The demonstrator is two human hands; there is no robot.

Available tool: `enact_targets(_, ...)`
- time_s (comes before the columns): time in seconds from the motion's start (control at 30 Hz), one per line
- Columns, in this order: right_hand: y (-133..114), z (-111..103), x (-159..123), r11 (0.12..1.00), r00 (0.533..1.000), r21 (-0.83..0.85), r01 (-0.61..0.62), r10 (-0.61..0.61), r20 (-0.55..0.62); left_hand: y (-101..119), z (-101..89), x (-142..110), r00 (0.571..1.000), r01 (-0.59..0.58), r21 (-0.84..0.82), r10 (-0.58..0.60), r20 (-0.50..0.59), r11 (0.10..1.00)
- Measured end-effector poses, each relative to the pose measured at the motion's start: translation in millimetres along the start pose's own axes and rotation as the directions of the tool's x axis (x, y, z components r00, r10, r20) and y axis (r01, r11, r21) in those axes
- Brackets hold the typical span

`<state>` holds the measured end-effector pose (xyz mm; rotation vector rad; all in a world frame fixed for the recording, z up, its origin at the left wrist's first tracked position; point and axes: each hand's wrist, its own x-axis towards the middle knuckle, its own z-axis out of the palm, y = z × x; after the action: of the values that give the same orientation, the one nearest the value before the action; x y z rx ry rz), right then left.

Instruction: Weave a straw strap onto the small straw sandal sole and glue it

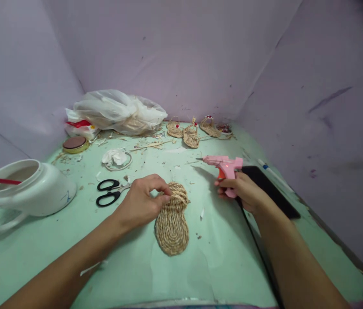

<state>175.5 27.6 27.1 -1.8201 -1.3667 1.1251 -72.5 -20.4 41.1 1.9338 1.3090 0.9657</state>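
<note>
A small woven straw slipper (172, 229) lies flat on the green table, its rounded sole toward me and a braided band across its far part. My left hand (147, 198) pinches that band at its left side, thumb against forefinger. Off to the right, my right hand (241, 189) grips a pink hot glue gun (225, 162) by its handle, above the table. The gun's nozzle points left, apart from the slipper, and a small red light glows on its body. Its dark cord runs down beside my right forearm.
Black-handled scissors (109, 195) lie left of my left hand. A white pot (36, 189) with a red stick stands farther left. Behind are a ring with white scraps (117, 159), a round tin (75, 144), a plastic bag (120, 111) and several small straw slippers (190, 138). A black tablet-like slab (271, 193) lies right.
</note>
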Motion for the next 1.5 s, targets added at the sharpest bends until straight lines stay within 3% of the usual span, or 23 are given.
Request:
enact_targets(0.13,3.1,2.7,-35.1,0.948,0.978,0.244,0.203,-0.21,0.002,-1.7,3.1,-5.2,0.998,-0.057,0.019,0.058,-0.03,0.998)
enact_targets(0.17,6.1,3.9,-44.2,0.948,0.97,0.238,0.213,-0.234,0.065,-2.2,4.0,-6.9,0.995,-0.084,0.031,0.085,-0.043,0.996)
enact_targets(0.3,21.1,12.4,-71.8,0.916,0.936,0.279,0.287,-0.331,0.124,-6.7,7.6,-12.5,0.975,-0.202,0.081,0.208,-0.083,0.976)
enact_targets(0.47,31.3,19.4,-83.8,0.897,0.915,0.341,0.281,-0.358,0.187,-12.3,9.3,-15.2,0.942,-0.304,0.173,0.323,-0.094,0.937)
enact_targets(0.7,42.5,18.1,-91.8,0.89,0.888,0.15,0.431,-0.447,0.107,-13.4,10.1,-15.9,0.929,-0.324,0.2,0.351,-0.12,0.925)
enact_targets(0.9,45.7,19.2,-92.7,0.842,0.835,0.017,0.539,-0.536,0.124,-15.7,11.4,-17.8,0.93,-0.314,0.228,0.347,-0.12,0.921)
enact_targets(1.03,43.8,18.5,-91.9,0.836,0.828,-0.051,0.547,-0.53,0.185,-14.8,11.6,-17.5,0.935,-0.312,0.239,0.342,-0.097,0.92)
enact_targets(1.3,41.0,22.1,-95.6,0.851,0.852,-0.061,0.521,-0.515,0.096,-14.8,10.9,-17.6,0.937,-0.306,0.229,0.335,-0.101,0.924)
enact_targets(1.5,40.1,15.5,-95.6,0.849,0.848,-0.068,0.524,-0.511,0.14,-15.1,11.4,-17.7,0.935,-0.308,0.222,0.337,-0.107,0.925)
